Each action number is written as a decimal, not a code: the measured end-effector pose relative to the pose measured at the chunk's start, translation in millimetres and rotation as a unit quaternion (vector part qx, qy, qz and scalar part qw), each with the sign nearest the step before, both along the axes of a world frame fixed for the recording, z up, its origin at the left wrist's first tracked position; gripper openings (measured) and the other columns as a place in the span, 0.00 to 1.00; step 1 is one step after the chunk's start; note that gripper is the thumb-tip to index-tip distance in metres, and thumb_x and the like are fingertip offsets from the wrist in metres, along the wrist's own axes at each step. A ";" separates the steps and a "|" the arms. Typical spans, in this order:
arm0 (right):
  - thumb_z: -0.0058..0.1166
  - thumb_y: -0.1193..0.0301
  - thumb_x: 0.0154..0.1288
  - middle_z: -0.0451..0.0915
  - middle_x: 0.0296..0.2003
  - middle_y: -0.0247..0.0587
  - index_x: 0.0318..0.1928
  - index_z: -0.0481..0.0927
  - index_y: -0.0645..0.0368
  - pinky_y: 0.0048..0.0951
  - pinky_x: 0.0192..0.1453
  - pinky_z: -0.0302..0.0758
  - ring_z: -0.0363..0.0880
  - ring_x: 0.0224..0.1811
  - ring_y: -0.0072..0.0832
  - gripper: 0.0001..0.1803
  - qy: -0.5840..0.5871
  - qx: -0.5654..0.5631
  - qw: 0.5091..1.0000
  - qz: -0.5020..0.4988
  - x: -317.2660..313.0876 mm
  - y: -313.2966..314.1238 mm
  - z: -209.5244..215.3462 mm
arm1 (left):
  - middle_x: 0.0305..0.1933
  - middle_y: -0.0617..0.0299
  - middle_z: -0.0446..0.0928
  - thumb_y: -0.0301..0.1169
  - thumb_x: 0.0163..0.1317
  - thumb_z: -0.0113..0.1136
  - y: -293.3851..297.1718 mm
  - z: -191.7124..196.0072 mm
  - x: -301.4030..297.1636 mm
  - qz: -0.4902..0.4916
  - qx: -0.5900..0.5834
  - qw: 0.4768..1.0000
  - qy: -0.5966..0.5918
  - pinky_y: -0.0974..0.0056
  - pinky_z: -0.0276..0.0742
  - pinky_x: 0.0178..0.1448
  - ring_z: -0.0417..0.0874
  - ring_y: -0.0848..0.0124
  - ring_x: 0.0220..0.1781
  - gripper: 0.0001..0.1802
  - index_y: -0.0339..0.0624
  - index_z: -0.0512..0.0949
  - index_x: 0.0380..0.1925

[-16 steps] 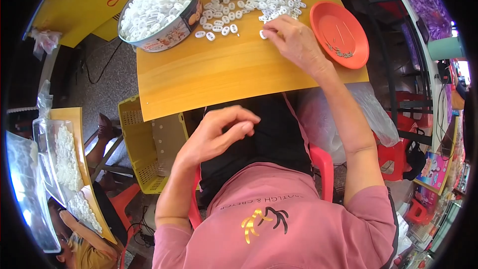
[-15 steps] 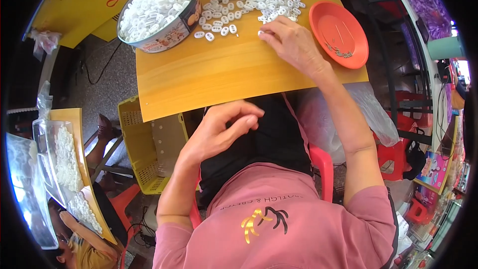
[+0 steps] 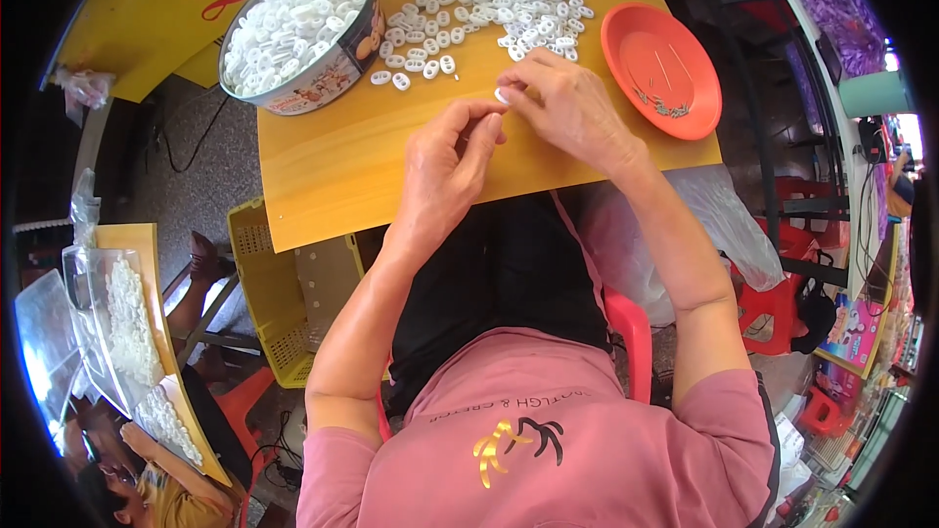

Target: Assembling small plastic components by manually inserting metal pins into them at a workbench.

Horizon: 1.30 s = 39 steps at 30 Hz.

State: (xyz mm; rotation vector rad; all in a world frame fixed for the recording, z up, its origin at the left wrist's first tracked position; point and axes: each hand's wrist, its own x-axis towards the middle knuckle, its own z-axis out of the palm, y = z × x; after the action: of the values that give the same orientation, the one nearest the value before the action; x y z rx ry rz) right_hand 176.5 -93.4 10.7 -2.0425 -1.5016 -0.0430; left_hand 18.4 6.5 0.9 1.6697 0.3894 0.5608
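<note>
Over the near part of the wooden table, my right hand pinches one small white oval piece between thumb and fingers. Close against it, my left hand has its thumb and fingers pressed together; whatever they grip is hidden. Beyond both hands lies a loose heap of white oval two-hole pieces, with several spread out to its left. A round printed tin at the back left is filled with the same kind. To the right sits an orange-red dish holding small metal bits and a thin stick.
Below the table's left edge stands a yellow crate. A clear plastic bag hangs at the right edge. Far left, another person is near a side table with white pieces on it. Red stools stand at right.
My left hand has risen from my lap to above the table and met my right hand, its fingers closing. My right hand has drawn slightly nearer with the white piece.
</note>
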 end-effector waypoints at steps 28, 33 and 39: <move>0.58 0.70 0.67 0.80 0.32 0.29 0.43 0.82 0.64 0.14 0.30 0.67 0.71 0.27 0.11 0.10 0.446 0.035 0.894 0.003 38.8 12.2 18.9 | 0.35 0.66 0.78 0.30 0.71 0.54 1.1 0.3 5.3 -0.010 -0.080 0.997 -0.004 0.75 0.70 0.40 0.74 0.81 0.36 0.11 0.35 0.77 0.49; 0.58 0.71 0.67 0.82 0.34 0.33 0.50 0.80 0.64 0.15 0.30 0.69 0.71 0.24 0.12 0.14 0.579 0.102 0.809 0.010 0.8 -0.6 26.4 | 0.38 0.66 0.77 0.29 0.70 0.56 -6.4 -0.3 15.2 0.044 -0.037 0.997 -0.053 0.75 0.71 0.43 0.74 0.81 0.37 0.12 0.35 0.75 0.51; 0.60 0.70 0.66 0.82 0.33 0.33 0.44 0.80 0.63 0.17 0.29 0.73 0.74 0.25 0.14 0.10 0.691 0.195 0.696 0.015 -22.5 -9.7 20.3 | 0.43 0.62 0.74 0.25 0.66 0.60 -13.6 -1.6 24.5 0.086 -0.025 0.989 -0.114 0.72 0.73 0.43 0.76 0.76 0.40 0.09 0.37 0.77 0.45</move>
State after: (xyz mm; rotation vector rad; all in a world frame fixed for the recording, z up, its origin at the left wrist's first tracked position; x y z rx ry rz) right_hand 154.0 -103.1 31.0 -1.0486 -0.4286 0.9053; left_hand 42.9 -7.2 -0.7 1.5132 0.3777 0.8546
